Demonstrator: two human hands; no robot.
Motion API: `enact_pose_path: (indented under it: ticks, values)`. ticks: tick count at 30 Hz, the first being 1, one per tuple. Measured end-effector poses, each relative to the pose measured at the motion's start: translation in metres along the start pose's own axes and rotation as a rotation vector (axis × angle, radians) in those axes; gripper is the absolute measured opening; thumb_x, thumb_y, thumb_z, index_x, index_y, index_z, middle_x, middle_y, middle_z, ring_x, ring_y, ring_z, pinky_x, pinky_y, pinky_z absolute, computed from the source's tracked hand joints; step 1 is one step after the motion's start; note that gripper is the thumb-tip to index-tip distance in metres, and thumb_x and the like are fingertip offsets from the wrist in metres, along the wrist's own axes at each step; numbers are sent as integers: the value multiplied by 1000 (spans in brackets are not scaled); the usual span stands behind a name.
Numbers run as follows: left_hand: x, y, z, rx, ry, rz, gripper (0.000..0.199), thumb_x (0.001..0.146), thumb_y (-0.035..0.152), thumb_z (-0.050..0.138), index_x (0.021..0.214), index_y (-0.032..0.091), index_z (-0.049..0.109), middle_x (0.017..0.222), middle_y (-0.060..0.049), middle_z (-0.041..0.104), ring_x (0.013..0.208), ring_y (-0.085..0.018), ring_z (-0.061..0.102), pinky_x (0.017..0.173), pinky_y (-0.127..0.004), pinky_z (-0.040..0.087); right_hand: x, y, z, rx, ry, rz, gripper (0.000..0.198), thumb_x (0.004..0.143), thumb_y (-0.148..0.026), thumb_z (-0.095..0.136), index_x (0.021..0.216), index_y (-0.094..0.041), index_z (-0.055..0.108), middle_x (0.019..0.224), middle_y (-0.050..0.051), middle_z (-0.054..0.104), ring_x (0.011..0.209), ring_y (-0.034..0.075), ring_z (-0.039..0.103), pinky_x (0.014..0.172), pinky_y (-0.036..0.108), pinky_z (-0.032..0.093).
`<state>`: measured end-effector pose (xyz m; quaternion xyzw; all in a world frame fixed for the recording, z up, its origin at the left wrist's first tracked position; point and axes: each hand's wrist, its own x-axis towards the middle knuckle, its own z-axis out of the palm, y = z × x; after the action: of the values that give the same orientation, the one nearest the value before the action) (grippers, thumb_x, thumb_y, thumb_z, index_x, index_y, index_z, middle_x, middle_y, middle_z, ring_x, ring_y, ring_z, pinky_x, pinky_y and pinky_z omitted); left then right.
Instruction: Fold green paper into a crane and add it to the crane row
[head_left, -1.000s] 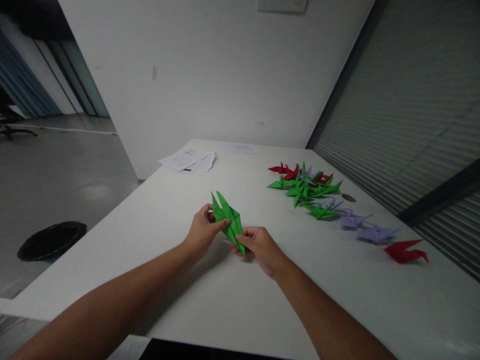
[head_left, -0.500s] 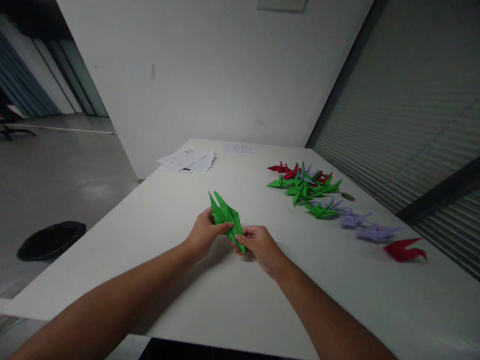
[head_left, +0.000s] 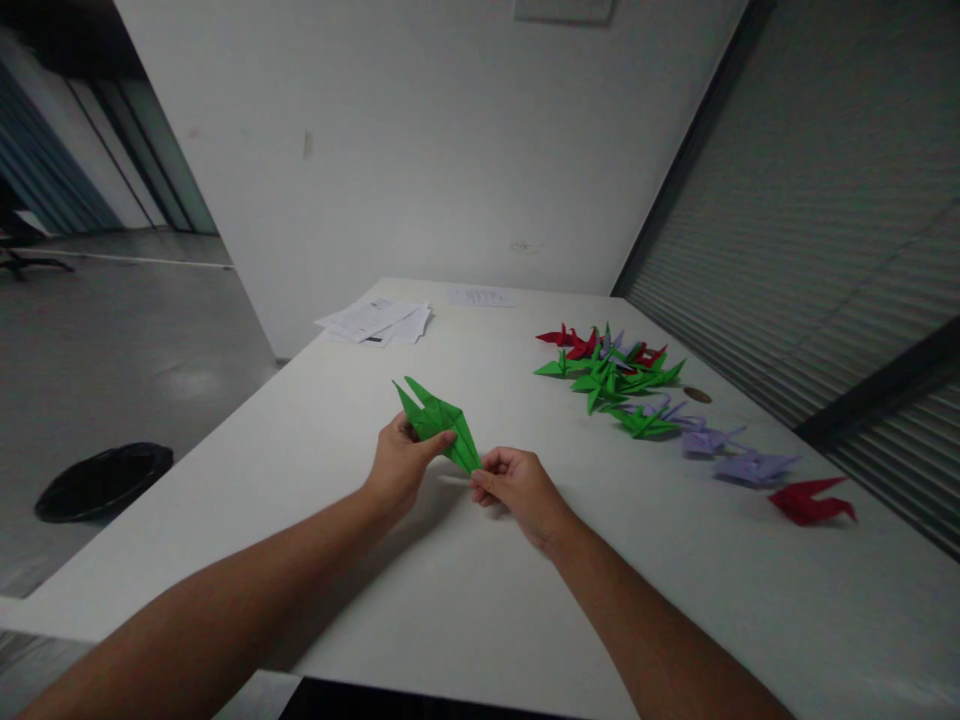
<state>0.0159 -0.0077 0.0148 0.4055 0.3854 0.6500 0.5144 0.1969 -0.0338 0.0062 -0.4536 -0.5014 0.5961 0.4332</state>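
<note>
Above the white table, a green folded-paper piece (head_left: 442, 420) is held between both hands. It has two narrow points at its upper left and tapers to a tip at its lower right. My left hand (head_left: 401, 460) is closed on its left side, thumb lying across the front and the other fingers behind. My right hand (head_left: 514, 485) pinches the lower right tip between thumb and fingers; the very end of the tip is hidden there.
Several green, red and purple paper cranes (head_left: 607, 370) lie heaped at the back right. A red paper crane (head_left: 810, 500) rests nearer on the right, beside purple ones. Printed sheets (head_left: 379, 318) lie at the back left. A black bin (head_left: 105, 480) stands on the floor left of the table (head_left: 450, 620).
The green folded-paper piece has shifted left and tilted more to the left in my left hand. My right hand has slid to its lower tip.
</note>
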Motion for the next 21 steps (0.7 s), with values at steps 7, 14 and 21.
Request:
enact_pose_path:
  ticks: [7,14,21]
  values:
    - [0,4,0,17,54,17,36,62,23,92,90,15,71,86,-4,75,74,-18,69,69,-29,56,-1,-1,0,43,-31,-9,42,67,-49,89,79,-18,63,69,1,71,57,13,66,57,25,52]
    - [-1,1,2,14,65,-7,39,62,24,93,91,14,70,88,-5,75,76,-17,68,70,-29,57,2,5,2,-58,0,-76,42,68,-54,87,77,-18,65,62,0,68,54,14,64,57,29,54]
    - [-2,1,1,-49,66,-80,41,63,26,93,93,14,68,86,-4,74,74,-18,70,67,-31,59,-1,-1,1,-71,11,-95,39,73,-55,82,73,-18,67,63,2,69,54,14,64,58,30,55]
